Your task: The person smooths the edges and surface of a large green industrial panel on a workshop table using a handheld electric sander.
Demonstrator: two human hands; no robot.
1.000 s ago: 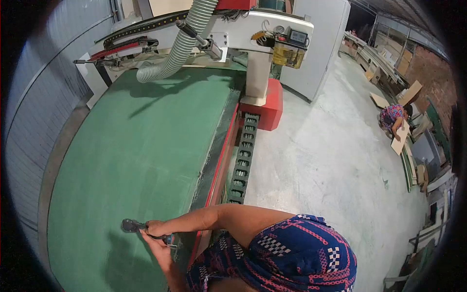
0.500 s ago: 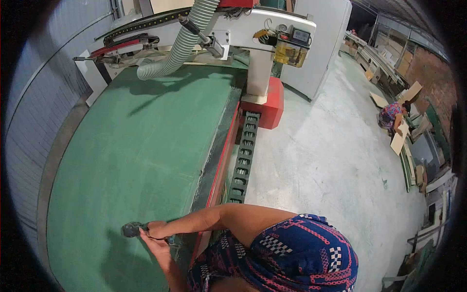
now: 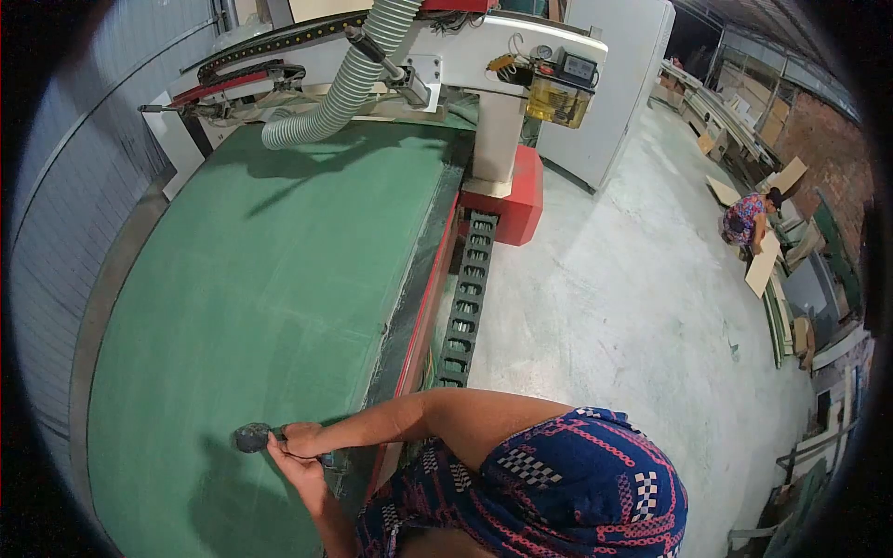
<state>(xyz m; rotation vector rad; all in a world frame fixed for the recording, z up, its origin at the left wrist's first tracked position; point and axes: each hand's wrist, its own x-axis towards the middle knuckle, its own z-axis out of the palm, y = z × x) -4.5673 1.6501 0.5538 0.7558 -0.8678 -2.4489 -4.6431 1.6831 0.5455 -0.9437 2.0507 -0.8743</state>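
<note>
Hand tool (image 3: 249,436) with a dark round head set on the green machine bed (image 3: 270,270), gripped in both hands.

Its head lies on the bed close to the near edge, the handle running back under the person's fingers. The right hand (image 3: 299,437) closes over the handle from above and the left hand (image 3: 290,463) clamps it from below, the two touching. With the head down on the surface and both hands locked on, the work at this spot looks under way; the green around it shows no mark that tells how much is done or left. At the far end stands the gantry (image 3: 493,56) with its ribbed hose (image 3: 344,88), and a cable chain (image 3: 463,307) runs beside the bed. Well apart, across the concrete floor (image 3: 614,298), a co-worker (image 3: 749,221) bends over a board (image 3: 765,262).
</note>
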